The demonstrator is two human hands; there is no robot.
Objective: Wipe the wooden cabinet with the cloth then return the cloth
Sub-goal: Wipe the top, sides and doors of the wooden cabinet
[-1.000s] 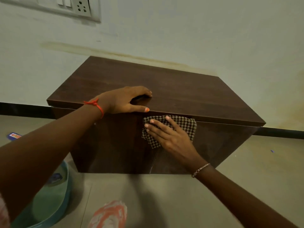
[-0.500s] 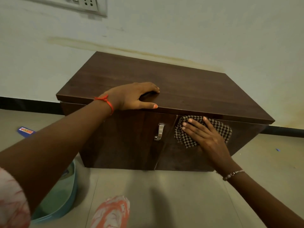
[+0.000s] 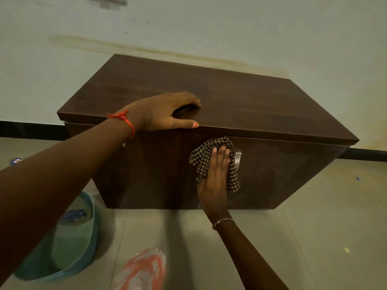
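The cloth [image 3: 211, 162] has slid left, pinned flat under right-hand fingers [image 3: 219, 162].

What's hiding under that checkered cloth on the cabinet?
The checkered cloth is pressed flat by the right hand against the wooden cabinet front. A silver handle peeks out at its right edge; the rest of the handle and the wood beneath are covered.
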